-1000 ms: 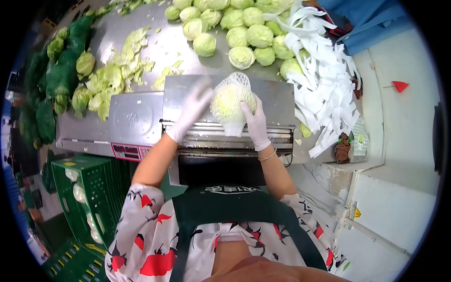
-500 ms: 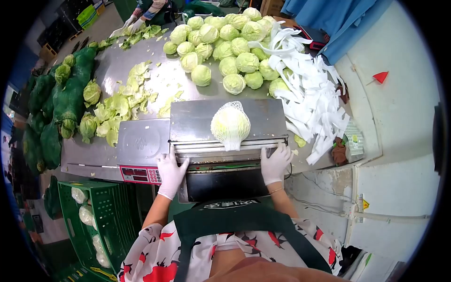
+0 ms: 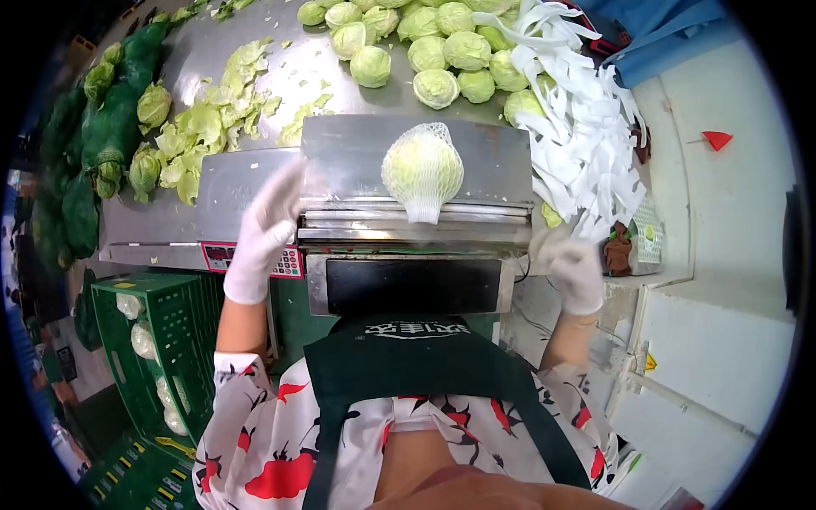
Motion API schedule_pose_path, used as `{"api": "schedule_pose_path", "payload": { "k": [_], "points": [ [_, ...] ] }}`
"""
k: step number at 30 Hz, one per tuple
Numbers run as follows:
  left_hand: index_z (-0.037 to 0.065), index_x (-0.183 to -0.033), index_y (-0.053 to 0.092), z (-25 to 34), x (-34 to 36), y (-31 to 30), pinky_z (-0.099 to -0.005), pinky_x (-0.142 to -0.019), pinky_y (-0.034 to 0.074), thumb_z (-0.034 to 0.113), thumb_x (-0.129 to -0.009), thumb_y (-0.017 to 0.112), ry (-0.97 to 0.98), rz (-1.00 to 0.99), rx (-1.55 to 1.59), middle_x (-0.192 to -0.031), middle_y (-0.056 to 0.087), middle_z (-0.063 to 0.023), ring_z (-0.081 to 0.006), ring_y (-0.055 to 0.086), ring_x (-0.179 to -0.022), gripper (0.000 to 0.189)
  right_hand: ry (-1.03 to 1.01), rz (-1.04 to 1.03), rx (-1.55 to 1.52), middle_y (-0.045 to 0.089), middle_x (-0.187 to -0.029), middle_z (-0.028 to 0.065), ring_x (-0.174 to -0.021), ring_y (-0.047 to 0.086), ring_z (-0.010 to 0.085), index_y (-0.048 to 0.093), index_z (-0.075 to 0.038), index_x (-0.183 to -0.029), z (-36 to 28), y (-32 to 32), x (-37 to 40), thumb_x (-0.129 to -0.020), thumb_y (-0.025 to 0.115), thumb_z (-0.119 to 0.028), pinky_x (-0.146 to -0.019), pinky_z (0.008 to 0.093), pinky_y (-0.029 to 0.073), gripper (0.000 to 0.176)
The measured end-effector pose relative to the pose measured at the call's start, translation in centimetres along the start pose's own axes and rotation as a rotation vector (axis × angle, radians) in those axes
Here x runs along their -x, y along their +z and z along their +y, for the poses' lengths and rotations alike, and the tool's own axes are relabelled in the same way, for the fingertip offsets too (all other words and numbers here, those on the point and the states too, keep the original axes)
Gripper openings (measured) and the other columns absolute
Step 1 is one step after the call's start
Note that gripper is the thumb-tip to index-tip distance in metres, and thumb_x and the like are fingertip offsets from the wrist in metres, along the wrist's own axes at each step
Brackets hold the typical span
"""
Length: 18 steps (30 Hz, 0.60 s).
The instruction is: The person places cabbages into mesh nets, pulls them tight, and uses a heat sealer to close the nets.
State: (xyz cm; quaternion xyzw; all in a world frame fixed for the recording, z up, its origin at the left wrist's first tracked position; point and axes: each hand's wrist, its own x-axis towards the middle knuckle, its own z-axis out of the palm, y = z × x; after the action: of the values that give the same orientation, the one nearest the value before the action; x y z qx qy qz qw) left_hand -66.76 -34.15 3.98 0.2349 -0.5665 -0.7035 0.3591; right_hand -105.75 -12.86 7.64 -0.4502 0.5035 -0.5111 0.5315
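Observation:
One cabbage in a white mesh net (image 3: 422,168) rests on the metal top of the wrapping machine (image 3: 340,157), its gathered tail lying over the front bars. My left hand (image 3: 270,225), in a white glove, is raised at the machine's left side by the scale (image 3: 229,183); its fingers are spread but blurred, with nothing seen in them. Off the machine's right front corner is my right hand (image 3: 571,268), also gloved. Its fingers are smeared by motion, so their shape cannot be made out. Neither hand touches the netted cabbage.
Bare cabbages (image 3: 467,51) are piled behind the machine. White net sleeves (image 3: 586,144) heap at the right, loose leaves (image 3: 204,123) at the left. Green mesh sacks (image 3: 110,127) line the far left. A green crate (image 3: 191,340) with wrapped cabbages stands below left.
Both hands have come off the machine's front edge: the left up and to the left, the right outward to the right. The camera view has tilted down; the netted cabbage still lies on the machine.

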Motion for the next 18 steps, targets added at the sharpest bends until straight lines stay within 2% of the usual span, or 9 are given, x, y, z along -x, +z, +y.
{"api": "schedule_pose_path", "payload": {
  "k": [1,3,5,7,10,13,15,17,18],
  "points": [
    [0.001,-0.149,0.033,2.5,-2.9,2.8,-0.0387,-0.111,0.033,0.032,-0.071,0.082,0.106,0.095,-0.013,-0.140,0.047,-0.0185,-0.0283,0.041,-0.135,0.097,-0.048,0.078,0.116,0.063,-0.115,0.0182,-0.109,0.059,0.0266,0.057,0.008,-0.122,-0.6,0.0,-2.4,-0.073,0.073,-0.003,-0.106,0.0413,0.039,0.053],
    [0.003,-0.154,0.010,-0.6,-7.5,0.9,-0.0445,-0.116,0.024,0.039,-0.064,0.086,0.160,-0.114,-0.660,-0.155,0.026,-0.0217,-0.0331,0.025,-0.145,0.123,-0.221,0.190,0.361,0.054,-0.131,0.0217,-0.125,0.050,0.0321,0.041,0.007,-0.141,-1.0,1.4,-8.8,-0.069,0.082,-0.014,-0.112,0.0416,0.033,0.085],
    [0.002,-0.154,0.008,-6.8,-10.9,0.5,-0.0444,-0.117,0.021,0.041,-0.061,0.087,0.313,-0.256,-1.036,-0.154,0.026,-0.0252,-0.0341,0.024,-0.145,0.128,-0.330,0.007,0.936,0.040,-0.146,0.0207,-0.141,0.032,0.0303,0.022,0.003,-0.150,5.9,-0.5,-14.5,-0.067,0.086,-0.029,-0.112,0.0380,0.031,0.110],
    [0.001,-0.154,0.003,-10.9,-12.1,2.1,-0.0414,-0.116,0.025,0.041,-0.062,0.087,0.314,-0.365,-1.274,-0.150,0.032,-0.0271,-0.0331,0.031,-0.142,0.131,-0.221,-0.043,0.952,0.045,-0.143,0.0164,-0.137,0.038,0.0269,0.026,0.003,-0.149,10.2,1.2,-17.2,-0.063,0.089,-0.033,-0.112,0.0342,0.031,0.112],
    [0.000,-0.153,0.009,-12.2,-12.6,2.8,-0.0380,-0.112,0.033,0.038,-0.069,0.085,-0.103,-0.271,-0.550,-0.146,0.040,-0.0250,-0.0306,0.040,-0.136,0.119,-0.116,0.019,0.505,0.052,-0.135,0.0195,-0.126,0.050,0.0240,0.028,0.004,-0.147,11.4,1.8,-17.9,-0.074,0.081,-0.043,-0.108,0.0325,0.036,0.102],
    [-0.001,-0.151,0.019,-11.9,-8.7,3.1,-0.0350,-0.109,0.037,0.034,-0.079,0.079,-0.302,-0.229,-0.213,-0.140,0.046,-0.0213,-0.0269,0.048,-0.128,0.101,0.129,0.055,0.103,0.056,-0.131,0.0185,-0.122,0.054,0.0237,0.036,0.004,-0.144,12.6,3.1,-14.7,-0.086,0.068,-0.043,-0.105,0.0320,0.039,0.081],
    [-0.001,-0.148,0.028,-8.8,-3.0,4.5,-0.0336,-0.099,0.047,0.031,-0.084,0.074,-0.493,-0.319,-0.216,-0.135,0.050,-0.0178,-0.0229,0.052,-0.121,0.085,0.281,-0.081,0.118,0.057,-0.132,0.0178,-0.124,0.052,0.0229,0.040,0.002,-0.143,10.5,5.8,-9.0,-0.095,0.057,-0.040,-0.106,0.0323,0.038,0.067],
    [0.000,-0.147,0.030,-7.1,1.7,5.0,-0.0303,-0.083,0.055,0.033,-0.085,0.073,-0.761,-0.409,-0.147,-0.129,0.053,-0.0144,-0.0197,0.056,-0.113,0.082,0.388,-0.089,0.122,0.056,-0.134,0.0175,-0.124,0.051,0.0235,0.037,0.002,-0.145,10.7,8.6,-3.2,-0.096,0.055,-0.043,-0.106,0.0326,0.038,0.069],
    [0.000,-0.147,0.030,-8.7,4.5,5.0,-0.0294,-0.078,0.056,0.035,-0.086,0.072,-0.757,-0.424,-0.084,-0.128,0.054,-0.0136,-0.0189,0.058,-0.109,0.082,0.447,-0.105,0.093,0.054,-0.136,0.0174,-0.126,0.050,0.0236,0.037,0.001,-0.145,11.8,9.7,-0.9,-0.097,0.053,-0.045,-0.107,0.0332,0.037,0.069]
  ]
}}
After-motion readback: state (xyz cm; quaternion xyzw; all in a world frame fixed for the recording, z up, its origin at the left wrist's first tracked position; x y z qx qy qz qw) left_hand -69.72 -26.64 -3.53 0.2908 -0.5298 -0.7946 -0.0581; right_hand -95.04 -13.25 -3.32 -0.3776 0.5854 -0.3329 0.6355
